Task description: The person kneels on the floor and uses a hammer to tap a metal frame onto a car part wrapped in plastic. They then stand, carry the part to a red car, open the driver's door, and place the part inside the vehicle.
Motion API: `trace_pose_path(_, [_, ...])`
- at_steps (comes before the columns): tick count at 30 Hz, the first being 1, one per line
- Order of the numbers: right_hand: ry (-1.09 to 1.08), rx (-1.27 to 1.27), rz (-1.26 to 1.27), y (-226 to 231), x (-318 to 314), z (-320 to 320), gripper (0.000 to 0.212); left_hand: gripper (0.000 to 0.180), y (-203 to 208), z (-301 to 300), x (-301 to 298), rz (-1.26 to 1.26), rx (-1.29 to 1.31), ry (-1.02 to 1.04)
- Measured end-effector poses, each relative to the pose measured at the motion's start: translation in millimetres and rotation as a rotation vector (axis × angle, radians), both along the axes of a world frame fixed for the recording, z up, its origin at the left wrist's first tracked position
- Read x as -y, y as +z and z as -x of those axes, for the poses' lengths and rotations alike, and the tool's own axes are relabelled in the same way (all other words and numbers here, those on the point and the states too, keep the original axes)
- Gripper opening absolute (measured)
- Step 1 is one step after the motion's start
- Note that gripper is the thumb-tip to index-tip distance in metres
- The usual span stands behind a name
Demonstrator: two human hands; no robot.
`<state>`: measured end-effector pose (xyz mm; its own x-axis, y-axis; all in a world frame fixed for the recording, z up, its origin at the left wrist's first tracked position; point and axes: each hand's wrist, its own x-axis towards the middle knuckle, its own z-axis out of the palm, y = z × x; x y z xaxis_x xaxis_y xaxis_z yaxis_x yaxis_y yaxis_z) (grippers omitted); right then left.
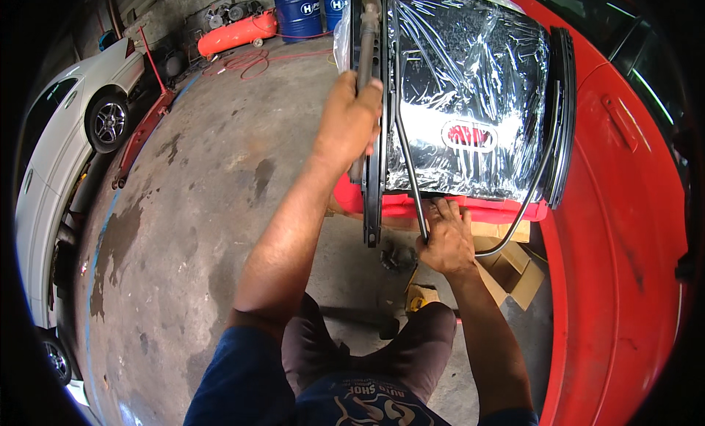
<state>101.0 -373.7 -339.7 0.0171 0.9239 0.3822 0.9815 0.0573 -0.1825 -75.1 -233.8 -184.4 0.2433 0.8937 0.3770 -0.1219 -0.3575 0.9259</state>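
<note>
A car seat lies underside up in front of me, its black base wrapped in clear plastic film, with red upholstery along the near edge. Dark metal rails run along both sides, the left rail and the right rail. My left hand is wrapped round the handle of a hammer, which lies lengthwise along the left rail. A U-shaped metal bar loops toward me. Over its near bend is my right hand, fingers resting against the red edge and thumb beside the bar.
A red car stands close on the right. An opened cardboard box sits below the seat. To the left are a white car and a red floor jack. An orange air compressor and blue drums stand behind.
</note>
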Motion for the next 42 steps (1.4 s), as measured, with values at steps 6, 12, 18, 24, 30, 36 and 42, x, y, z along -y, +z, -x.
trace_pose_path(6, [-0.010,0.028,0.064,4.0,0.1,-0.7,0.067,0.023,9.2,-11.9,-0.3,-0.299,-0.043,0.218])
trace_pose_path(12, [0.018,0.010,0.036,-1.3,0.0,-1.8,0.065,0.016,3.0,10.2,8.0,-0.383,0.186,-0.013])
trace_pose_path(18, [0.047,-0.001,-0.047,-3.2,0.4,-1.3,0.063,0.014,-113.8,63.4,104.0,-0.063,-0.051,-0.052])
trace_pose_path(24, [0.002,0.069,0.032,-1.8,-0.5,0.3,0.064,0.038,-253.8,102.8,220.3,0.449,-0.019,-0.242])
trace_pose_path(30, [-0.018,0.063,0.086,2.8,0.3,3.1,0.069,0.042,-294.5,87.0,231.6,0.427,-0.179,-0.053])
trace_pose_path(36, [-0.011,0.086,0.067,0.2,1.0,2.8,0.069,0.041,-312.0,69.9,227.6,0.388,-0.120,0.026])
trace_pose_path(42, [-0.006,0.083,0.043,0.6,-2.4,4.9,0.066,0.039,-298.1,86.9,228.6,0.279,-0.164,0.052])
